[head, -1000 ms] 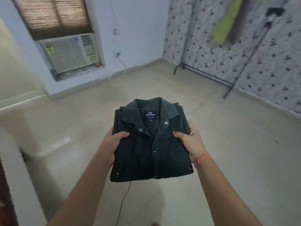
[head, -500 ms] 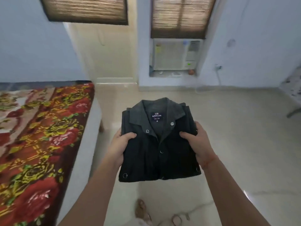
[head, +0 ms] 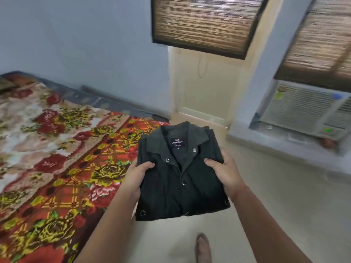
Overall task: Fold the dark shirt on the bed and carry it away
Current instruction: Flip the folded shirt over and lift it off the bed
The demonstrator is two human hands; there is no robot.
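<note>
The dark shirt (head: 181, 190) is folded into a neat rectangle, collar and label facing up, and I hold it flat in the air in front of me. My left hand (head: 135, 177) grips its left edge with the thumb on top. My right hand (head: 226, 172) grips the right edge the same way. The bed (head: 57, 158), covered in a red and yellow floral blanket, lies to my left, and the shirt hangs just past its right edge over the floor.
A doorway (head: 205, 88) opens straight ahead under a bamboo blind (head: 205, 23). A window air conditioner (head: 307, 111) sits low in the wall at right. A slipper (head: 203, 247) lies on the beige floor below the shirt.
My view has swung left: the clothes rack and patterned wall are gone, and the bed now fills the left side. The shirt stays in both hands, unchanged.
</note>
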